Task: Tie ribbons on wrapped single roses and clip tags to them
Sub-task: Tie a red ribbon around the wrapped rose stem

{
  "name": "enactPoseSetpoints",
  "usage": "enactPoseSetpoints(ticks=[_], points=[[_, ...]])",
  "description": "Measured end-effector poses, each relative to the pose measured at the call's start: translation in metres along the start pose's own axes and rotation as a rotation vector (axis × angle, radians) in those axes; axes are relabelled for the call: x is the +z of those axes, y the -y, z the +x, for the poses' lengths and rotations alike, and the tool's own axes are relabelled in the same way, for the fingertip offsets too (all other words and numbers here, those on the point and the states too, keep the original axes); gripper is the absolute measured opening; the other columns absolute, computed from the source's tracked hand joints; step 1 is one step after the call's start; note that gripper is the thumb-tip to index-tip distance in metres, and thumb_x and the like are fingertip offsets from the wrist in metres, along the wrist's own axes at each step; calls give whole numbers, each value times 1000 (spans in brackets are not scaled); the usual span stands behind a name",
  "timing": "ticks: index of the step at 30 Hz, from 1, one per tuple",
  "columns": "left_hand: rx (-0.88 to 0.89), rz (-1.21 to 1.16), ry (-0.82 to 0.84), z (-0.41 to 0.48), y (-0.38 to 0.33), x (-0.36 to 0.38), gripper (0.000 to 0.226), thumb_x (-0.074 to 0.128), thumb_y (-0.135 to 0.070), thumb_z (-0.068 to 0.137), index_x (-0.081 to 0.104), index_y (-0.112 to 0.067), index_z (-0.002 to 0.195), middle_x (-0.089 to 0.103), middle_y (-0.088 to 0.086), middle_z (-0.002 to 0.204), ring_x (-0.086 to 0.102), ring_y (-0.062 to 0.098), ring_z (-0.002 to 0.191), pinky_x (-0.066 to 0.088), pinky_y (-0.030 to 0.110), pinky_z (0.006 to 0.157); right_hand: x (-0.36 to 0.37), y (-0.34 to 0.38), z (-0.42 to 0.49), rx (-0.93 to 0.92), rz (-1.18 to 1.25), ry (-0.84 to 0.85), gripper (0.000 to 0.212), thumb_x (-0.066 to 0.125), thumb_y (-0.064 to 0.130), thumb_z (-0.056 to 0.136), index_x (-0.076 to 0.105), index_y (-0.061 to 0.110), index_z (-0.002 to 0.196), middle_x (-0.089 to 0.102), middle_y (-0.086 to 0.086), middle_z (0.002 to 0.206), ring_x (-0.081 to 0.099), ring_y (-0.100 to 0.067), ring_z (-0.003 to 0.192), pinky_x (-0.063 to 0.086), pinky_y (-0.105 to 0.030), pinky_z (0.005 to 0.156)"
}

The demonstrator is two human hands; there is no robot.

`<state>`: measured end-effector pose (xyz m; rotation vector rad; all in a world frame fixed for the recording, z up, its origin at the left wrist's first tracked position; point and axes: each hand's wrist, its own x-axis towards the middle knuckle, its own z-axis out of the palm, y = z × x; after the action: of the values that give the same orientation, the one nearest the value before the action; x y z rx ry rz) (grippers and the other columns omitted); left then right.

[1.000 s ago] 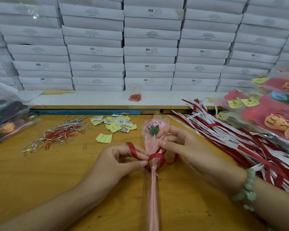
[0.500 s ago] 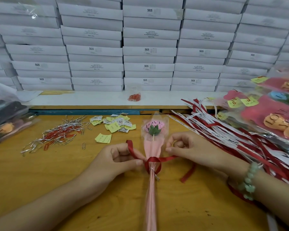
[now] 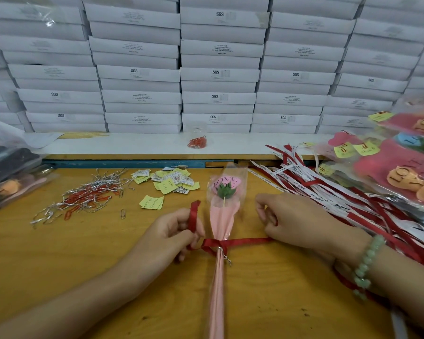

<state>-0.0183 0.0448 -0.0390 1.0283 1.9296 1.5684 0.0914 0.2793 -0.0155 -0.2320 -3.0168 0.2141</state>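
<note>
While one rose lies flat, one ribbon round it, left hand, right hand, each grip pinching one end.

Pink-wrapped single rose flat on the table, bloom away, red ribbon knotted round its neck.

my left hand pinched one end of the red ribbon and my right hand gripped the other. between them it was knotted round the wrapped rose. paper clips lay beyond my left fingers.
</note>
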Motion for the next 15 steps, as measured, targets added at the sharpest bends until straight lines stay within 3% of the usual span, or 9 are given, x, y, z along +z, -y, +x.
enactPoseSetpoints(ticks=[6,8,11,13,15], points=[[50,76,-145,0,1,1,12,54,-3,92,60,-12,88,59,1,71,51,3,56,40,14,50,0,2,-1,-9,-202,-143,4,48,32,89,48,32,93,52,10,70,52,-9,66,41,-25,56],[54,112,-287,1,4,0,6,62,-14,90,57,-17,91,62,5,81,54,4,62,42,14,52,0,7,-1,-90,-190,-232,10,44,40,92,48,32,94,52,12,80,50,-8,74,40,-25,62],[72,174,-439,3,9,-5,21,70,-12,85,51,-21,92,58,10,85,54,16,68,44,22,60,-1,18,-3,-217,-84,-201,23,38,52,92,51,33,90,54,14,86,48,-4,75,37,-21,64],[181,288,-437,2,8,-7,25,70,-8,84,51,-23,88,52,2,83,48,9,66,40,17,61,1,24,-5,-259,-26,-134,34,36,61,90,54,32,90,54,17,83,48,2,71,34,-16,57],[331,486,-330,-2,5,-8,16,65,-20,84,51,-28,83,50,-11,81,49,6,76,39,11,64,4,27,-6,-292,-3,-94,40,37,66,88,57,33,92,57,18,84,47,7,70,34,-15,56]])
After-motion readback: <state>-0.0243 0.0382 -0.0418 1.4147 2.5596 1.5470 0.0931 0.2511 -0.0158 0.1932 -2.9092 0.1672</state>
